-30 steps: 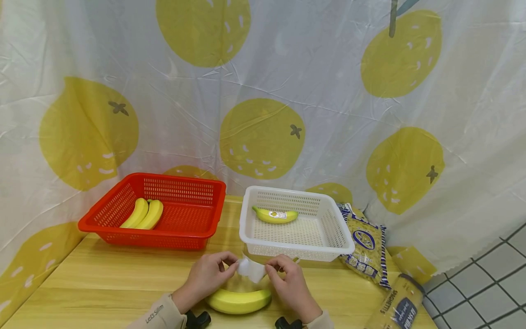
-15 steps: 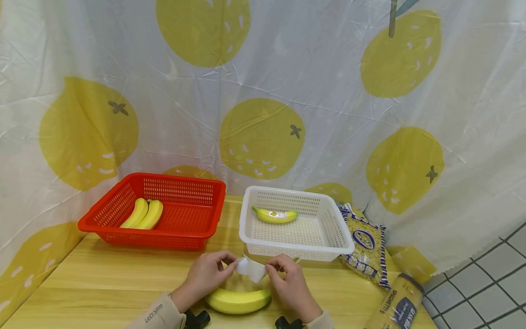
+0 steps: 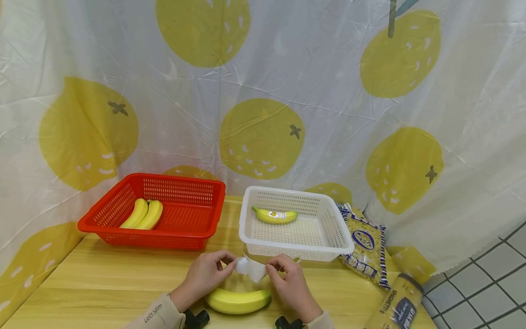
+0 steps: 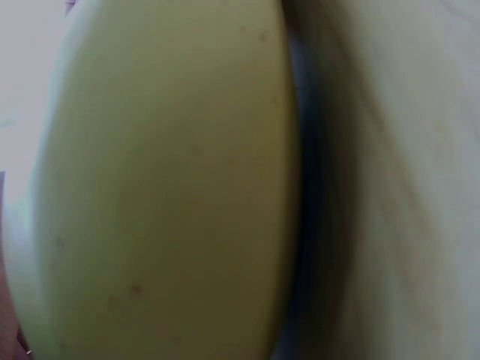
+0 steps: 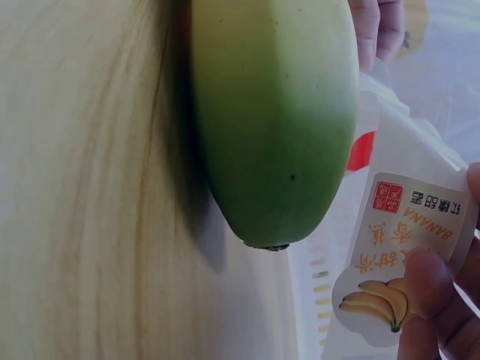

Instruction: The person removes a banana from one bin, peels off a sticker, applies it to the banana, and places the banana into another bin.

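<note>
A white backing strip with a banana label sticker stretches between both hands. My left hand pinches its left end, and my right hand pinches its right end between thumb and fingers. The sticker bears printed bananas and orange lettering in the right wrist view. Just below the strip, a yellow banana lies on the table, its green tip toward the right hand. Neither hand grips this banana. It fills much of the left wrist view, where the left hand's fingers are hidden.
A red basket with two bananas stands at back left. Beside it, a white basket holds a labelled banana. A pasta bag and spaghetti jar lie at right. A patterned curtain hangs behind.
Both hands keep their pinch on the strip and stay in nearly the same place. The strip shifts very slightly; the banana and baskets have not moved.
</note>
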### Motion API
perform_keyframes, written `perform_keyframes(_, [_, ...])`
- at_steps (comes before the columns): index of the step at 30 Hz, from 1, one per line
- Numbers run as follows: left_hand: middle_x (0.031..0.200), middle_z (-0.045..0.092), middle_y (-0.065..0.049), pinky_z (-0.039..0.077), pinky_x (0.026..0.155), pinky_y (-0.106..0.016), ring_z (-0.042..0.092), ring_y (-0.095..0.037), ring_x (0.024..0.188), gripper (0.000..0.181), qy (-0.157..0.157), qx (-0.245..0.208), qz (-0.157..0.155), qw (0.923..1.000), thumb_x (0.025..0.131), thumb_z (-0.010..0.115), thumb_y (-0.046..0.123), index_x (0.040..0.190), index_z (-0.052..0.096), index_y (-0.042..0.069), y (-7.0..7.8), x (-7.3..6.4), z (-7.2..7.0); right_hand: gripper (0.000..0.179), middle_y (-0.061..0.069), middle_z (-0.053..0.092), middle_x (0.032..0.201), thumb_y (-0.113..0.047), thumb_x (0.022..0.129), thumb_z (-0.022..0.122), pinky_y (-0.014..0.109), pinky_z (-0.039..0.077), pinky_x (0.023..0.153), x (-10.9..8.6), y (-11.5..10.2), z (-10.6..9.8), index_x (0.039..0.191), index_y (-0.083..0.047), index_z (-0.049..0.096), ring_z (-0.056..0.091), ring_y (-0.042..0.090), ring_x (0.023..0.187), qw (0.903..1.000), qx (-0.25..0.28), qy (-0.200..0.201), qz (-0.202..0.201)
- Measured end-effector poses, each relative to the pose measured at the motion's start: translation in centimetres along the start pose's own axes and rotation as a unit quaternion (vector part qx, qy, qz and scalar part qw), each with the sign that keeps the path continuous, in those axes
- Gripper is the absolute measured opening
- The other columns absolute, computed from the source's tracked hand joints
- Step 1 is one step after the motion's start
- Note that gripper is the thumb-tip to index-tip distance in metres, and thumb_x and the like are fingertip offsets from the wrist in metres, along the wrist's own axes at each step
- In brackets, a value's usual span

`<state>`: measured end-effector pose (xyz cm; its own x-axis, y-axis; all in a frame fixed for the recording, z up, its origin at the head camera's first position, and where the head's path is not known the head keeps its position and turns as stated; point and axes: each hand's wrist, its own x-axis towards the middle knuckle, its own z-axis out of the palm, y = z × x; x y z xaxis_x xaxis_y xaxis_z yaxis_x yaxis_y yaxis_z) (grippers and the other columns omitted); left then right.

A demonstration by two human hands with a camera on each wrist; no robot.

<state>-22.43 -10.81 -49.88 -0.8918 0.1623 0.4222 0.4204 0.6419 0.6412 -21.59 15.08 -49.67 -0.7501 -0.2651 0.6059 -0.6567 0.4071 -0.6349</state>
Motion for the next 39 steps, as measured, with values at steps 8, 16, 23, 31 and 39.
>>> perform_keyframes(8, [0.078,0.069,0.022,0.040,0.054,-0.018,0.048,0.006,0.060,0.014,0.006,-0.001,0.002,1.0000,0.086,0.083,0.019,0.085,0.075,0.030,-0.15,-0.04,-0.01,0.013,-0.012,0.069,0.089,-0.007,0.096,0.071,0.030,0.055,0.069,-0.01,-0.08,-0.04,0.093,-0.019,0.073,0.060,0.005,0.079,0.9998,-0.010,-0.002,0.014])
perform_keyframes(16, [0.078,0.070,0.021,0.040,0.054,-0.018,0.049,0.006,0.059,0.010,0.008,-0.001,0.001,1.0000,0.086,0.083,0.020,0.087,0.077,0.028,-0.27,-0.07,-0.03,0.017,-0.014,0.069,0.089,-0.005,0.094,0.073,0.030,0.054,0.071,-0.01,-0.32,-0.20,0.091,-0.022,0.072,0.059,0.005,0.079,0.9994,-0.005,0.002,0.035])
perform_keyframes(23, [0.078,0.069,0.021,0.040,0.054,-0.018,0.049,0.006,0.059,0.012,0.007,-0.003,-0.007,0.9999,0.086,0.083,0.018,0.086,0.076,0.028,-0.29,-0.10,-0.20,0.015,-0.011,0.069,0.088,-0.005,0.094,0.073,0.029,0.053,0.069,0.05,-0.40,-0.19,0.091,-0.019,0.073,0.059,0.007,0.078,0.9992,0.003,0.003,0.041])
perform_keyframes(31, [0.078,0.069,0.021,0.040,0.054,-0.018,0.049,0.006,0.060,0.010,0.002,-0.001,-0.008,1.0000,0.086,0.083,0.020,0.087,0.076,0.027,-0.31,0.06,-0.40,0.012,-0.013,0.069,0.088,-0.007,0.096,0.072,0.024,0.053,0.070,0.01,-0.20,-0.32,0.091,-0.018,0.072,0.059,0.004,0.078,0.9986,-0.012,-0.011,0.051])
perform_keyframes(39, [0.077,0.068,0.022,0.040,0.053,-0.019,0.049,0.005,0.059,0.009,-0.003,0.001,-0.017,0.9999,0.087,0.082,0.022,0.087,0.076,0.029,-0.34,0.12,-0.48,0.013,-0.015,0.069,0.091,-0.007,0.096,0.071,0.024,0.054,0.070,-0.02,-0.26,-0.47,0.091,-0.018,0.073,0.060,0.003,0.078,0.9967,-0.008,-0.016,0.079])
